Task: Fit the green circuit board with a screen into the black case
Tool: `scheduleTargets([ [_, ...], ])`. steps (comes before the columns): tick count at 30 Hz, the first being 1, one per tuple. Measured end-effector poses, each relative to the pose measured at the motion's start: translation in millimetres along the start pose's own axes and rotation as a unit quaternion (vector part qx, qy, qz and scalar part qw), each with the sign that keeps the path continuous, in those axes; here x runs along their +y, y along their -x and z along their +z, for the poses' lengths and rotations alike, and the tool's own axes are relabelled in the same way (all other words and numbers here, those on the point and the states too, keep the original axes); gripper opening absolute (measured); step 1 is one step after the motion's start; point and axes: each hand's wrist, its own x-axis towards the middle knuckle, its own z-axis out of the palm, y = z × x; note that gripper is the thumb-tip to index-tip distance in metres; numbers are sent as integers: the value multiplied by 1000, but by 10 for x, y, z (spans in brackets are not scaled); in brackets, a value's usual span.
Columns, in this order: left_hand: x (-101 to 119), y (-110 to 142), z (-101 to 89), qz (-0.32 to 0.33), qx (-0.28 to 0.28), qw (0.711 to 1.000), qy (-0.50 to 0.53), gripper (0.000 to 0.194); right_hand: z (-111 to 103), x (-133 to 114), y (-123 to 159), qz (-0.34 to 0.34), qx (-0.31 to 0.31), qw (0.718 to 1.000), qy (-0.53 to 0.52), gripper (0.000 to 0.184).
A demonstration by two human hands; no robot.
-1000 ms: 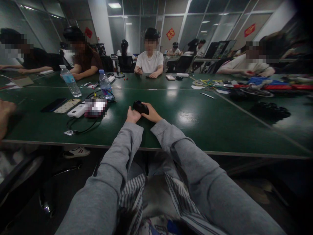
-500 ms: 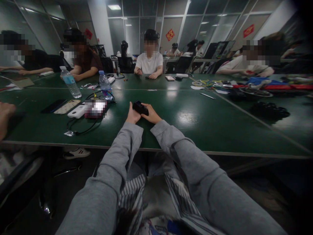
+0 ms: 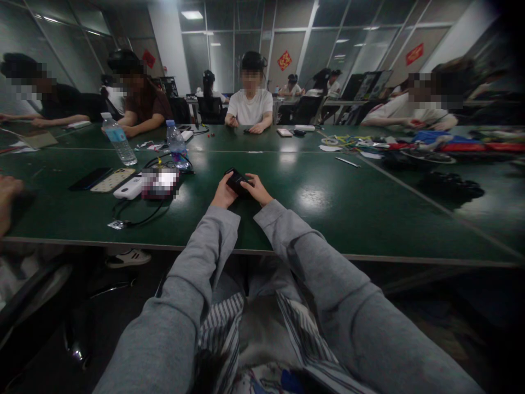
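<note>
A small black boxy device (image 3: 237,180) sits between both my hands, just above the dark green table (image 3: 348,208). My left hand (image 3: 223,194) grips its left side with fingers curled up around it. My right hand (image 3: 256,190) wraps the right side, fingers laid over the top. Both arms are in grey sleeves stretched forward from my lap. What kind of device it is cannot be made out.
To the left lie phones (image 3: 111,179), a white power bank (image 3: 128,188), a black cable (image 3: 135,210) and two water bottles (image 3: 118,138). Another person's hand (image 3: 7,200) rests at the far left edge. People sit across the table; coloured cables and tools (image 3: 414,145) lie at right.
Both hands have shifted slightly and the black device has been turned a little between them, now tilted more upright. Everything else on the table stays in place.
</note>
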Motion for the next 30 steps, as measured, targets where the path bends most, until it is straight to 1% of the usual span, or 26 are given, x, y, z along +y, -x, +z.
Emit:
scheduleTargets([
  [3,3,50,13,-1,-20,1000,-5,37,-27,-10,-26,43,10,998,-51,54],
  [8,2,57,8,3,-74,997,-7,31,-52,-93,-8,85,18,990,-114,44],
  [11,11,54,0,9,-81,997,-16,29,-55,-134,15,84,7,989,-121,42],
  [17,30,116,24,7,-95,995,-18,32,-77,-183,43,87,-16,988,-128,42],
  [21,24,114,15,8,-118,993,-26,30,-82,-212,59,106,-17,979,-173,40],
  [24,14,82,-7,12,-124,992,-34,27,-77,-221,63,121,-10,970,-211,39],
  [30,5,46,-22,6,-128,990,-51,25,-87,-217,70,117,-5,963,-241,40],
])
